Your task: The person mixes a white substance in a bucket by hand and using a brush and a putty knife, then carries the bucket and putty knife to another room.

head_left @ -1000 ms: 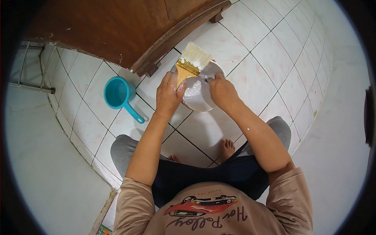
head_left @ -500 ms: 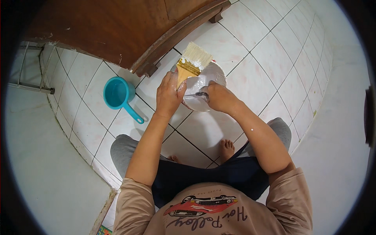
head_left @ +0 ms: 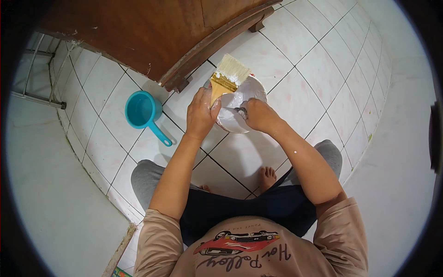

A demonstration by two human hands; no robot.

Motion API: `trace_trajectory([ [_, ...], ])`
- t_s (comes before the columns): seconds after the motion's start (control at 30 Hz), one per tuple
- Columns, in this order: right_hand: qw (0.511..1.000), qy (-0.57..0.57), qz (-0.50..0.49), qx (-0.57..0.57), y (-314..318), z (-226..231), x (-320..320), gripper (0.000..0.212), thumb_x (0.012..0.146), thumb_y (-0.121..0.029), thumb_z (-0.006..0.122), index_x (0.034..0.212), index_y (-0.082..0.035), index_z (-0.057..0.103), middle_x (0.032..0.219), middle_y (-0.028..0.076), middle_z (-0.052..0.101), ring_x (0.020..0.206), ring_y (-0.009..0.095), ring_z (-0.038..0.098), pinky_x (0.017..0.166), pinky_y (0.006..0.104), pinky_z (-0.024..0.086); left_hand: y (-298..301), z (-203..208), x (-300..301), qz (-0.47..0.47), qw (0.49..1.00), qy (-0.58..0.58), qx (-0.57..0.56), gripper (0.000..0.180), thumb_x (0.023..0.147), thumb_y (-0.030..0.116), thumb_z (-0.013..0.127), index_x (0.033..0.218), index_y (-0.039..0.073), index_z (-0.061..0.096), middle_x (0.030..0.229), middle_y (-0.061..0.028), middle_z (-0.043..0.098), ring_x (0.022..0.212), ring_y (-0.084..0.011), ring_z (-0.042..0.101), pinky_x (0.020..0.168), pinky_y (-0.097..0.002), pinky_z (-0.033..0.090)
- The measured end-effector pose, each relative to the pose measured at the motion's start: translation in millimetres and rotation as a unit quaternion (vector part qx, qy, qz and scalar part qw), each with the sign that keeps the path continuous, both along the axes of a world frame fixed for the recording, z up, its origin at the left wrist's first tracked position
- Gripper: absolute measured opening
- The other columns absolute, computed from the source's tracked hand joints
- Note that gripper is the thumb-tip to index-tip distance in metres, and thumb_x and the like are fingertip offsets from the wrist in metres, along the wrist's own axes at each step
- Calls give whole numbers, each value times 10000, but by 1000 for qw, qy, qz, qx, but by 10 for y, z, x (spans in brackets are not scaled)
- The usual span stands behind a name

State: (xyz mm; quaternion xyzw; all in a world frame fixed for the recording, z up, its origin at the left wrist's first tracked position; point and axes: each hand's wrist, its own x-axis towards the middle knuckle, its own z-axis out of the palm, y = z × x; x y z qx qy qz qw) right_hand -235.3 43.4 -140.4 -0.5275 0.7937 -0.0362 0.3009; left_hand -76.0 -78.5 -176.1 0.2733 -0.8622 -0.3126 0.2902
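Observation:
My left hand (head_left: 200, 114) is closed round the wooden handle of a wide paintbrush (head_left: 224, 82). Its pale bristles point up and away, with white paint smeared near the gold-coloured ferrule. The same hand is at the left side of a white bucket (head_left: 256, 88), which has whitish paint inside. Over the bucket's near right part, my right hand (head_left: 260, 115) grips a small tool with a dark, paint-smeared handle (head_left: 241, 110). The tool's far end is unclear, so I cannot tell its exact kind.
A turquoise dipper (head_left: 152, 121) stands on the white tiled floor (head_left: 323, 69) to the left. Brown wooden furniture (head_left: 134, 37) fills the far left. A metal frame (head_left: 39, 98) is at the left edge, and pale walls rise on both sides. My bare foot (head_left: 267, 178) is below the bucket.
The view has shifted slightly. My right hand has moved a little with the small tool, whose thin part showed more clearly before. The paintbrush stays in my left hand.

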Motion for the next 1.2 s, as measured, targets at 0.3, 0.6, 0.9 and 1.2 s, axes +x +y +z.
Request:
trace_trajectory([
  [0.3,1000,2,19,-25,35,-2,52,245,823,-25,554,1026,35,677,1130,287,572,914,397,670,831,451,553,-5,-15,-9,-2,1000,0,-2,181,904,147,615,979,0,541,900,-179,544,802,-407,570,688,-471,472],
  [0.6,998,33,35,-48,72,-40,58,296,811,-31,576,1089,-6,676,1080,259,573,894,395,658,811,451,547,-11,-19,-15,-3,1000,-10,8,202,924,184,594,989,0,542,920,-183,550,819,-407,578,702,-471,477],
  [0.9,997,52,15,-52,59,-58,14,229,839,-56,553,1020,44,651,1084,273,595,886,392,670,797,447,559,-9,-8,-31,-2,1000,-4,6,188,908,157,607,995,2,542,926,-184,548,822,-413,576,706,-475,476],
  [1.2,993,106,-27,-36,60,-150,-57,202,852,-39,527,992,69,624,1057,261,605,877,381,676,753,435,577,-13,4,-50,-5,1000,-1,16,182,914,162,608,998,12,549,919,-176,551,812,-409,581,687,-470,478],
])
